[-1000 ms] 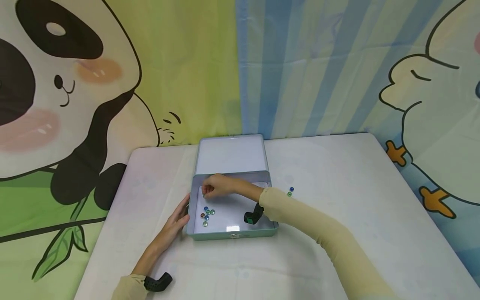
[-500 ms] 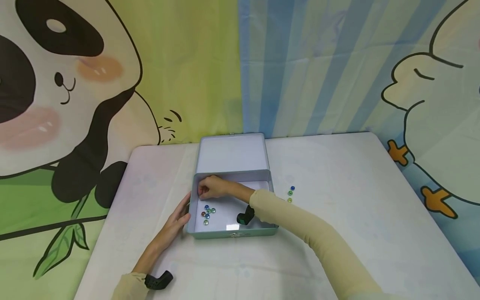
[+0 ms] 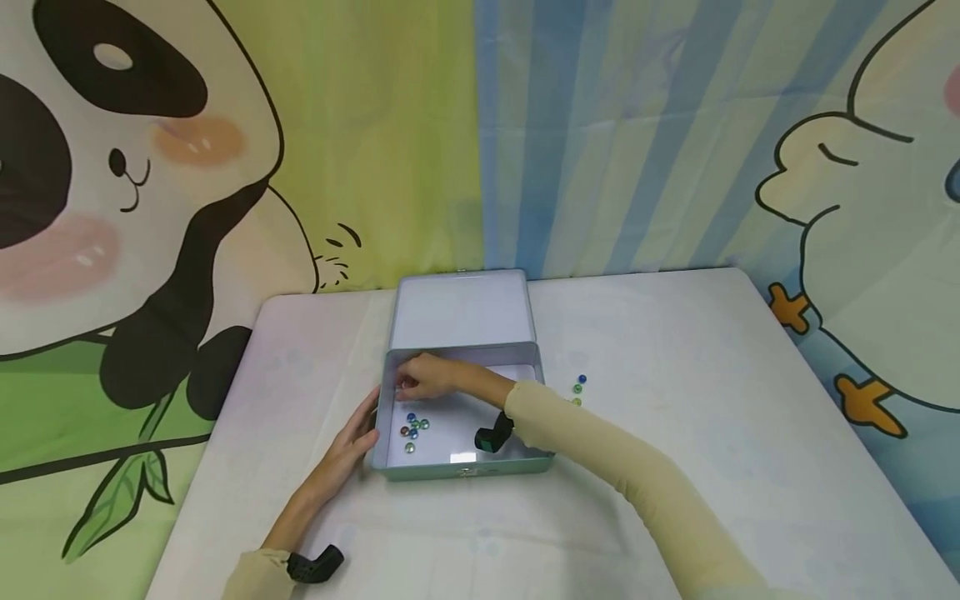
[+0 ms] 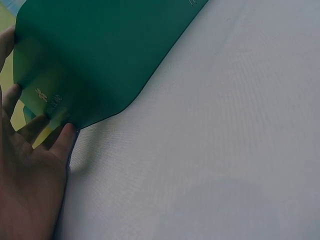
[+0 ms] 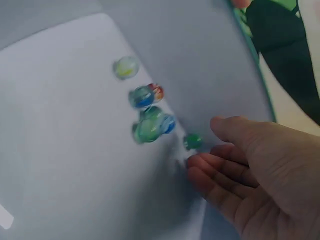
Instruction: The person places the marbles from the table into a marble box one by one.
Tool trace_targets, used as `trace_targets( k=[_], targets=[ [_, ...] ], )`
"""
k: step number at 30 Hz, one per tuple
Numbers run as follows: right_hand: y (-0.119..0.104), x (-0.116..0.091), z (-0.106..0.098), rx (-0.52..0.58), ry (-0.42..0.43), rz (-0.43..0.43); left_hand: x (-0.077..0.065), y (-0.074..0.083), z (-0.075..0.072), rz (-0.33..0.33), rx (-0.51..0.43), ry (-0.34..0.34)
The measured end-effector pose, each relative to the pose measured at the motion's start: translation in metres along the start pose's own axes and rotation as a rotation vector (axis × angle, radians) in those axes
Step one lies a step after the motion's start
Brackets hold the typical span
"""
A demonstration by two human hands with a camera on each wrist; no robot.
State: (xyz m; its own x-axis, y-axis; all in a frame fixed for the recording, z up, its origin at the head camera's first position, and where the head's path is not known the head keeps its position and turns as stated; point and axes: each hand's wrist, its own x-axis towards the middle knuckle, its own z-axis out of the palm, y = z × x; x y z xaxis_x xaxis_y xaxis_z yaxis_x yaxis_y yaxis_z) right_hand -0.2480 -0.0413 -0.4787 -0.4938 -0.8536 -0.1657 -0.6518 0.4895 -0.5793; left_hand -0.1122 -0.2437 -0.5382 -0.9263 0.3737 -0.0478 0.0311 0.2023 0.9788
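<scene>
Versus 1.0 s earlier: right hand [image 3: 426, 377] has shifted toward the left wall of the box [image 3: 510, 468]; a yellow-green marble [image 3: 577, 402] on the desk [image 3: 675, 350] now shows beside its sleeve [image 3: 600, 433]. Left hand [image 3: 352, 437] unmoved, touching the box's outer left wall, fingers extended. Right thumb and fingertips apart; green marble [image 5: 193, 141] just beyond them, inside the box. Marbles round, without long axis; box's clasp side faces the person, lid [image 3: 463, 310] beyond the right hand.

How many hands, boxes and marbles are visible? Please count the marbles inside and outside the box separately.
Left hand and right hand: 2
Open box: 1
Marbles inside: 7
Marbles outside: 3
Total visible: 13; more marbles may be hidden.
</scene>
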Motion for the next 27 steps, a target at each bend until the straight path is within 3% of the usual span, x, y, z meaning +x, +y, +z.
trace_targets(
  k=[8, 11, 16, 21, 27],
  targets=[
    [-0.007, -0.059, -0.030, 0.100, 0.039, -0.112, 0.003, -0.004, 0.004, 0.008, -0.017, -0.006],
    [-0.009, -0.088, -0.043, 0.155, 0.128, -0.144, 0.003, -0.005, 0.002, 0.025, -0.020, 0.005],
    [0.000, -0.143, -0.050, 0.106, 0.368, -0.161, 0.002, -0.004, 0.001, 0.037, -0.043, 0.016],
    [0.026, -0.195, -0.036, 0.119, 0.577, -0.060, -0.001, -0.003, 0.002, 0.027, -0.045, 0.024],
    [0.059, -0.241, -0.001, 0.186, 0.716, 0.124, -0.003, -0.002, 0.001, 0.017, -0.044, 0.031]
  ],
)
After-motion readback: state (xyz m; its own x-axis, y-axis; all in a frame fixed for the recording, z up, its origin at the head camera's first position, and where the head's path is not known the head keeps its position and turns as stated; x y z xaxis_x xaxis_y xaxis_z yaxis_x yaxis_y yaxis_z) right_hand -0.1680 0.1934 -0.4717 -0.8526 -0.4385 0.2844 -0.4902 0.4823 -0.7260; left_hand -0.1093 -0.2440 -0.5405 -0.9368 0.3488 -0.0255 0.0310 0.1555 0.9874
